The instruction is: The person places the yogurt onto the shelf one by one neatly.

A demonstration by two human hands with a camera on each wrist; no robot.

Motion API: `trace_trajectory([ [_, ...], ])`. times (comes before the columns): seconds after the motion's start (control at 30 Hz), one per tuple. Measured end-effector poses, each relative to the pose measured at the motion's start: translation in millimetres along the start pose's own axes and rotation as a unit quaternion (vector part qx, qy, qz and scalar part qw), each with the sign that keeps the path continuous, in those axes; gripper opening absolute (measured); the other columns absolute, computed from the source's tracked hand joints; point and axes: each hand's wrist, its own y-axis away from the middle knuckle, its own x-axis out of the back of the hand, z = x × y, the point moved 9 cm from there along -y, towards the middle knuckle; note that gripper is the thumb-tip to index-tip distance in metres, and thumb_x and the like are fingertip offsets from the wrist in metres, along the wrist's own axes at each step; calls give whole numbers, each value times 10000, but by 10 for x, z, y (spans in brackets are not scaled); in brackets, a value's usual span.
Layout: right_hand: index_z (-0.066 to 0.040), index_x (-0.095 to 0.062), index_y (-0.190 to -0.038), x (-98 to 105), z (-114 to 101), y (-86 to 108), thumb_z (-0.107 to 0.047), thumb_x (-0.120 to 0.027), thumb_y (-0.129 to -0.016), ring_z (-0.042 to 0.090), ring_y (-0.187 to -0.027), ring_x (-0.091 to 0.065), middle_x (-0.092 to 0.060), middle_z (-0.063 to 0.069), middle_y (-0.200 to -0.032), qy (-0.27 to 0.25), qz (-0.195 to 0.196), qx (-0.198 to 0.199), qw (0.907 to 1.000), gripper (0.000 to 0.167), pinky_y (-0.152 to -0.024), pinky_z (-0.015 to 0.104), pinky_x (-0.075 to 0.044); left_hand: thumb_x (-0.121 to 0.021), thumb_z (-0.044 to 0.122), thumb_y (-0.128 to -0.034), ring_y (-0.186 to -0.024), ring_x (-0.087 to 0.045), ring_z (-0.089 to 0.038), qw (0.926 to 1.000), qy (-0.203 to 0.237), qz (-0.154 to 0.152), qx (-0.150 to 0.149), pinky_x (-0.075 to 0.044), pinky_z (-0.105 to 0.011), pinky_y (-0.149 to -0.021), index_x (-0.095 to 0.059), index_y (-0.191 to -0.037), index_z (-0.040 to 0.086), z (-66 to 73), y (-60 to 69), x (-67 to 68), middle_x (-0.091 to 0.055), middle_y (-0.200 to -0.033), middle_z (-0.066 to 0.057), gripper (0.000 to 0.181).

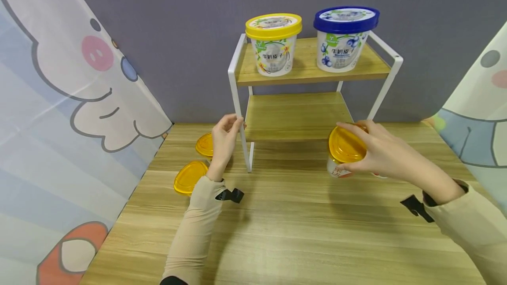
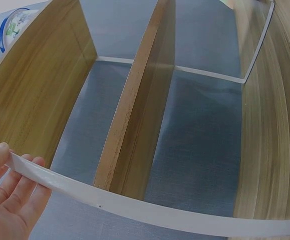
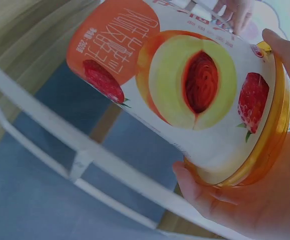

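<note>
Head view: left hand [image 1: 225, 142] partly hides rear cup [image 1: 203, 145] beside rack [image 1: 297, 118].

From the front, room to pass lies between the pale wooden top board [image 1: 305, 54] and wooden middle board [image 1: 297, 115] of the white metal-framed rack [image 1: 236, 52], bounded by the slim left front post [image 1: 234, 96], which the left hand [image 1: 225, 137] grips, and right front post [image 1: 381, 96]. The right hand [image 1: 374, 146] and its white printed cup with translucent orange lid [image 1: 346, 145] obstruct the lower right, while the yellow-lidded white tub [image 1: 274, 56] and blue-lidded white tub [image 1: 338, 52] leave a narrow gap up top. Two orange-lidded containers [image 1: 191, 177] obstruct the left side.
</note>
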Motion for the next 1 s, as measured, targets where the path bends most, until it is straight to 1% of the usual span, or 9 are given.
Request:
trace_trajectory([
  [0.07, -155, -389, -1327, 11, -47, -45, -545, -737, -598, 295, -873, -474, -462, 184, -1075, 21, -102, -7, 9999, 898, -584, 398, -443, -549, 11, -859, -705, -555, -416, 10000, -52, 10, -13, -471, -452, -661, -574, -923, -157, -3, -2, 3, -595, -760, -261, 181],
  [0.2, -172, -378, -1334, 42, -134, -137, -555, -714, -624, 302, -872, -479, -453, 198, -1083, -1, -165, -56, 9998, 874, -581, 411, -450, -553, 23, -860, -683, -546, -400, 9998, -221, 5, -31, -443, -239, -599, -583, -915, -137, -8, -2, 4, -597, -766, -271, 171],
  [0.27, -185, -375, -1335, 51, -170, -189, -554, -710, -629, 304, -864, -482, -451, 201, -1078, -12, -174, -116, 9998, 865, -564, 405, -450, -554, 26, -860, -679, -542, -397, 9996, -264, -1, -45, -413, -182, -582, -586, -915, -128, -8, -1, 4, -599, -767, -272, 167],
  [0.47, -213, -372, -1336, 20, -275, -354, -587, -691, -627, 304, -882, -470, -448, 187, -1085, -47, -238, -247, 9994, 863, -550, 384, -433, -552, 17, -859, -676, -542, -408, 9997, -231, 2, -76, -406, -181, -570, -582, -914, -136, 2, 1, 5, -597, -771, -281, 165],
  [0.6, -217, -348, -1351, -18, -375, -450, -604, -663, -646, 309, -947, -466, -433, 185, -1139, -116, -320, -179, 9993, 863, -580, 411, -455, -554, 14, -857, -680, -551, -408, 9998, -194, 10, -56, -424, -208, -576, -585, -911, -134, -3, 2, 2, -595, -769, -281, 160],
  [0.77, -230, -330, -1363, -67, -516, -576, -608, -649, -659, 311, -968, -462, -429, 186, -1148, -142, -314, -103, 9994, 861, -617, 441, -466, -550, 7, -857, -694, -553, -419, 9999, -138, 10, -33, -452, -235, -599, -582, -917, -139, -6, 1, -1, -590, -778, -295, 161],
  [0.83, -235, -336, -1360, -74, -576, -628, -602, -655, -656, 312, -958, -466, -433, 184, -1137, -123, -270, -108, 9995, 855, -606, 441, -469, -548, 7, -859, -696, -546, -425, 9999, -124, 3, -14, -442, -211, -598, -580, -919, -143, -5, 0, -1, -585, -786, -311, 164],
  [0.9, -239, -334, -1362, -76, -632, -679, -606, -649, -660, 317, -960, -464, -429, 187, -1137, -105, -290, -141, 9994, 852, -582, 438, -469, -547, 7, -859, -698, -540, -430, 9999, -119, -6, 4, -448, -239, -604, -577, -921, -145, -2, -1, 1, -582, -796, -325, 167],
  [1.0, -237, -326, -1367, -78, -709, -762, -624, -630, -665, 315, -957, -462, -425, 187, -1136, -71, -351, -172, 9992, 858, -570, 434, -468, -545, 7, -861, -698, -533, -433, 9999, -105, -22, 22, -440, -233, -603, -574, -922, -148, -1, -1, 1, -578, -806, -335, 169],
])
